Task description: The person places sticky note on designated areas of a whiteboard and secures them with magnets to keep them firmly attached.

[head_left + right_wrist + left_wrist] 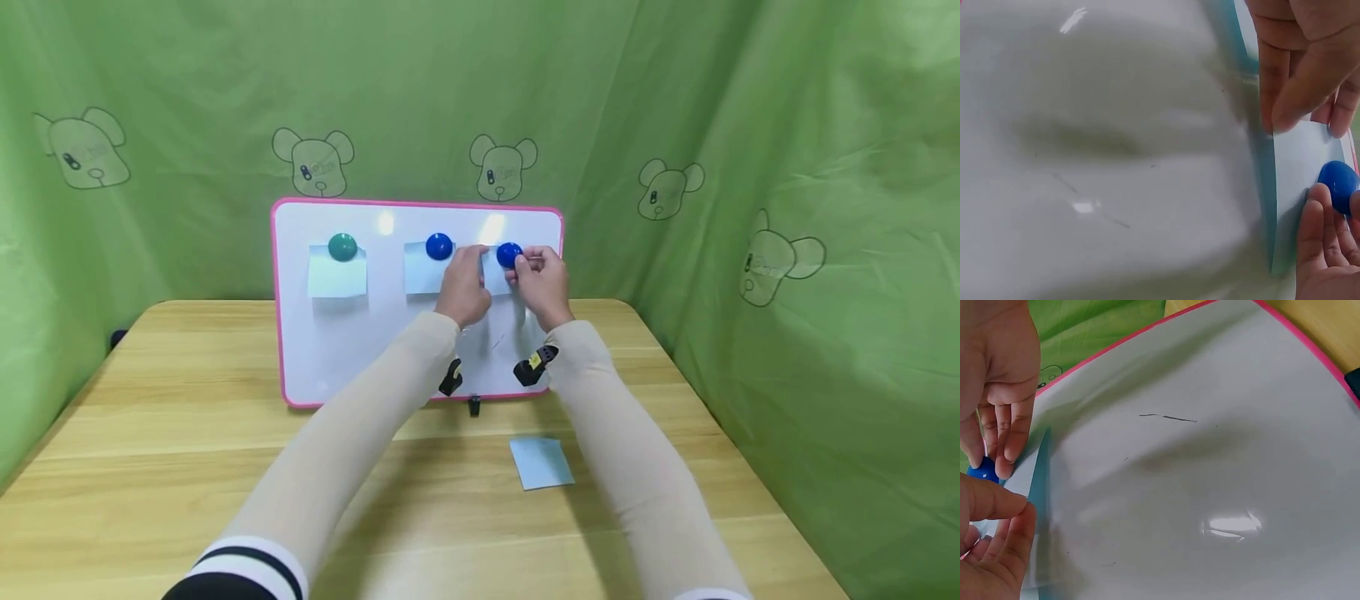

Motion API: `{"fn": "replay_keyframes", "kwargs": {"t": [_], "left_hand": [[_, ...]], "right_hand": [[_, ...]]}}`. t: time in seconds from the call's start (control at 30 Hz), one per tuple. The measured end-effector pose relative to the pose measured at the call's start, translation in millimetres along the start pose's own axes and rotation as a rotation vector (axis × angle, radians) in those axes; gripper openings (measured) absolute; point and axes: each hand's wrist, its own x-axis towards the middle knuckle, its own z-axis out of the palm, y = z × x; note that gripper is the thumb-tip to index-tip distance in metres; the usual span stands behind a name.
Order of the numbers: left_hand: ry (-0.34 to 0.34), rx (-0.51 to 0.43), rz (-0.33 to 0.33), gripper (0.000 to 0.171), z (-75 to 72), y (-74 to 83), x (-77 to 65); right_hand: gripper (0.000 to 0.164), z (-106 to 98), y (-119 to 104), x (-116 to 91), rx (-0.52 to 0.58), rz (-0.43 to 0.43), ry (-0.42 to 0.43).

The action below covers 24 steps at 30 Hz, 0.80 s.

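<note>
My left hand [463,290] pinches the edge of a light blue sticky note [1300,156] between thumb and finger, against the whiteboard [390,350]. With thumb and fingers, my right hand [547,287] holds a round blue magnet [509,255] at the upper part of that note. The right wrist view shows the magnet [1339,186] over the paper, close to the board's pink rim. To the left, a second blue magnet [438,246] sits on another light blue note [423,275], and a green magnet [342,247] sits on a third note [337,279].
A loose light blue sticky note [542,463] lies on the wooden table [187,467], near my right forearm. The pink-rimmed board stands upright, with a small black clip [474,406] at its bottom edge. A green curtain [420,100] hangs behind and at the sides.
</note>
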Motion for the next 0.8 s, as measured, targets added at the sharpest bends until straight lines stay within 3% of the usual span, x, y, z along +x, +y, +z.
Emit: {"fn": "replay_keyframes", "kwargs": {"t": [0.5,0.8], "left_hand": [[-0.025,0.008,-0.011,0.069,2.6,4.2,2.4],[-0.033,0.023,-0.012,0.068,-0.1,4.6,1.5]], "right_hand": [[0.019,15,-7,6,0.091,0.085,0.098],[0.021,14,-11,8,-0.082,0.09,0.134]]}}
